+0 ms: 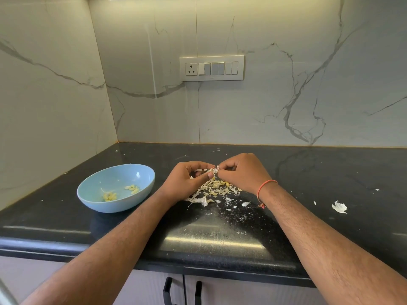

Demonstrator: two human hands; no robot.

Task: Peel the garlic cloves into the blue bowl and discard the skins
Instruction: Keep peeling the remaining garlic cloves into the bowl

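Task well under way, by the look of it, not complete. Shallow pale-blue ceramic bowl (pixel 116 187) on the glossy black stone worktop (pixel 308 172), to the left of the hands: holds two small clusters of peeled yellowish garlic cloves (pixel 131 188), plus a few white flecks of skin. Left hand (pixel 187 179) and right hand (pixel 240 172) meet above the worktop, fingers curled, both pinching one small garlic clove with white papery skin (pixel 214 170) between the fingertips; peeling appears in progress. Beneath the hands: heap of loose white and yellowish garlic skins (pixel 211 191), not yet discarded. Stray skin flakes scattered across the worktop, one larger white curl of skin (pixel 339 207) well apart to the right. Whether unpeeled cloves remain in the heap cannot be told. Thin orange thread bracelet (pixel 265 187) on the right wrist. White wall switch plate with socket (pixel 211 68) on the marbled backsplash. No brands, labels or legible writing visible.
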